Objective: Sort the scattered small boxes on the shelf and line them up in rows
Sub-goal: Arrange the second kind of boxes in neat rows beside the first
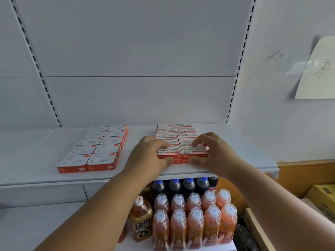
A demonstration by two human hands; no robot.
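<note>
Two bare hands square up a block of small red-and-white staple boxes (pixel 182 142) on a white shelf (pixel 45 160), where the boxes lie in two columns running back toward the rear panel, apparently stacked two layers deep at the front. The left hand (pixel 151 156) rests on the block's front left corner, fingers curled over the top of the nearest boxes and thumb pressed against their red front face; the right hand (pixel 212 153) mirrors it on the front right corner, fingertips bent onto the lids and thumb against the front edge. Both hands thus clamp the front pair between thumb and fingers, though how firmly they pinch is hard to judge from this angle. Well apart to the left, a second block of orange-sided boxes (pixel 96 147) already sits in two neat columns. The sorting looks nearly finished, with the step in hand being the final alignment of the right-hand block. The next move probably calls for an even push from both thumbs to bring the front boxes flush with the rows behind. Bottled drinks (pixel 194 221) fill the shelf below.
</note>
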